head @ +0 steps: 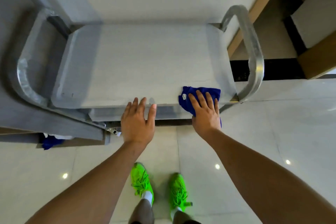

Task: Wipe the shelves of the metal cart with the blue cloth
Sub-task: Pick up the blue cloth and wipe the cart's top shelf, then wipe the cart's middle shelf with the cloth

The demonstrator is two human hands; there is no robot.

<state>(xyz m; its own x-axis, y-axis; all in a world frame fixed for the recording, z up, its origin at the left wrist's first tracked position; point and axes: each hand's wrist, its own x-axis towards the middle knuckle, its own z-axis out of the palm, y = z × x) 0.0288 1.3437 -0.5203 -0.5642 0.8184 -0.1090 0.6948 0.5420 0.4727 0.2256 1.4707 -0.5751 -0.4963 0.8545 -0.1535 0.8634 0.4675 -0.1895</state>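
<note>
I look straight down on the metal cart (127,63); its top shelf is a flat steel tray with rounded corners. The blue cloth (200,92) lies bunched at the shelf's near right corner and hangs over the front edge. My right hand (205,112) lies flat on the cloth, fingers spread, pressing it onto the shelf. My left hand (137,120) hovers at the shelf's near edge, fingers apart, holding nothing. A lower shelf (109,113) shows as a strip under the front edge.
Tubular steel handles curve up at the cart's left end (23,74) and right end (252,51). A grey cabinet (54,125) is at the left, with another blue cloth (51,142) under it. My green shoes (141,182) stand on glossy floor tiles. Wooden-edged furniture (316,60) is at the right.
</note>
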